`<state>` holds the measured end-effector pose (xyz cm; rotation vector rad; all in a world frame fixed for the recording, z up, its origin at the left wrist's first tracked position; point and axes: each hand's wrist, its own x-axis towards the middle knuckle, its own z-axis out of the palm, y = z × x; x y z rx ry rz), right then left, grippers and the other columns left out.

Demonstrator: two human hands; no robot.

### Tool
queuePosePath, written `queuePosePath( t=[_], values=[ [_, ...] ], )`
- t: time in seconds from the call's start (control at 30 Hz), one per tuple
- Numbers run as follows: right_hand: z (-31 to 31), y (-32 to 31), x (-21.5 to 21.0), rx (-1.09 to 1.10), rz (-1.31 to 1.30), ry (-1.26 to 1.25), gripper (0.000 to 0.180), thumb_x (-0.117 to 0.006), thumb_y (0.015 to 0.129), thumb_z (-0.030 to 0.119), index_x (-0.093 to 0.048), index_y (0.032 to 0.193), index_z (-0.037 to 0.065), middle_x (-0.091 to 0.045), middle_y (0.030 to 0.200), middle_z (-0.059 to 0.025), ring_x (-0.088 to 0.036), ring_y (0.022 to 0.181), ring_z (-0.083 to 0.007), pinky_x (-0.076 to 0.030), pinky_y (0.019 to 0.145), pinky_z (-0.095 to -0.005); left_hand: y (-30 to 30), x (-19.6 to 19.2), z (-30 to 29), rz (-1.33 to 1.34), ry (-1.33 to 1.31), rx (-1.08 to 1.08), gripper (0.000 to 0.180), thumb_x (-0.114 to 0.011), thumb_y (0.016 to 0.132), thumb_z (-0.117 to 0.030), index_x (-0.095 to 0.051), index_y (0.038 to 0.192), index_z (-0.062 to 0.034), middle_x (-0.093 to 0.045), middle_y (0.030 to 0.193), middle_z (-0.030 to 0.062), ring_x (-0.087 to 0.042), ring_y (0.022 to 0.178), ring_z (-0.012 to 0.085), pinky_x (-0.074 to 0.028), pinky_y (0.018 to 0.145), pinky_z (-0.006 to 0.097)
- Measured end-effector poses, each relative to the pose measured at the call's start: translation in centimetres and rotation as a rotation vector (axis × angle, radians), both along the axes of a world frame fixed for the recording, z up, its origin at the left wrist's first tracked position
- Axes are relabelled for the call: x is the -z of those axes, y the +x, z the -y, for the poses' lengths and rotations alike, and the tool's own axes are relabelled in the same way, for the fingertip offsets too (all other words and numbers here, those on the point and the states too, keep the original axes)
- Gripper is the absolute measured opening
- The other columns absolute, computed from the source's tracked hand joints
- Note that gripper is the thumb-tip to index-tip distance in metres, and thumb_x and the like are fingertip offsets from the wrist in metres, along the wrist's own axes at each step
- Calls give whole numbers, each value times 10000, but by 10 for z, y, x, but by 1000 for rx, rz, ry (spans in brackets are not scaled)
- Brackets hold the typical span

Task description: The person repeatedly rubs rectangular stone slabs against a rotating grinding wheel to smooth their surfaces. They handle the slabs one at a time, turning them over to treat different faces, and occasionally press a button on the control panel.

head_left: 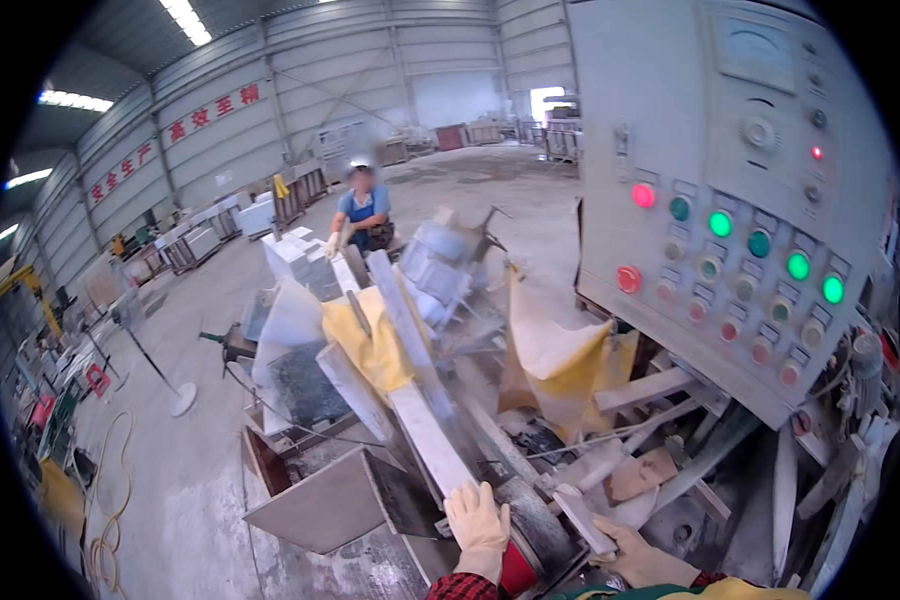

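My gloved hands: two, left hand (477, 520) and right hand (642, 560).
Green lamps on the control panel (670, 150): I counted five.
Co-workers beyond panel: one person (363, 208).

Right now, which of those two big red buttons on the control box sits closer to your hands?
The lower red button, at the control box's bottom left edge. The other red one sits above it, farther from both gloved hands.

A large hall with corrugated grey metal walls (220, 130) and a dusty concrete floor (180, 480). Strip lights (185, 20) glow along the roof, and daylight enters a far doorway (547, 100).
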<state>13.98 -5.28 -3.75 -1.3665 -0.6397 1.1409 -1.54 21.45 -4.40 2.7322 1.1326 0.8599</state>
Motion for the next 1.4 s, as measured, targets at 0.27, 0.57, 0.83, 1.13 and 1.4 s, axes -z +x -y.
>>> queuePosePath(
  t=[0.27,0.57,0.83,1.13,1.4],
  values=[
    [12,5,7,-31,689,32,631,-707,856,21,-474,1443,23,-495,1402,-189,-512,1256,-301,-415,1058,-335,-1,-9,11,20,-34,35,560,-747,798,-373,-596,1232,-53,-536,1286,221,-446,1231,434,-302,1082,565],
    [-12,-26,-63,78,138,-206,280,-520,1057,161,-572,1302,35,-557,849,-21,-487,686,-105,-439,680,-271,-5,15,22,33,-61,16,479,-698,775,-300,-622,1181,-57,-565,1207,185,-503,1128,399,-371,1009,559],
    [-15,-19,-39,209,-256,-134,374,-540,1030,315,-645,1292,69,-703,981,-20,-627,750,-110,-453,539,-230,-13,0,18,91,57,0,455,-736,735,-325,-627,1093,-66,-581,1197,176,-516,1117,382,-376,991,544],
    [-16,-18,-34,89,-19,-107,443,-570,1028,234,-528,1438,71,-674,1113,-9,-646,849,-116,-505,693,-299,-9,-10,30,186,62,98,410,-723,764,-287,-622,1091,-60,-583,1162,165,-520,1095,383,-387,970,526],
    [-24,-16,-43,184,-336,-123,442,-595,1017,272,-544,1432,128,-674,1144,31,-623,908,-75,-476,631,-253,-5,-4,35,241,170,166,267,-682,776,-270,-636,957,-79,-575,1034,107,-531,924,322,-419,800,469]
  ],
)
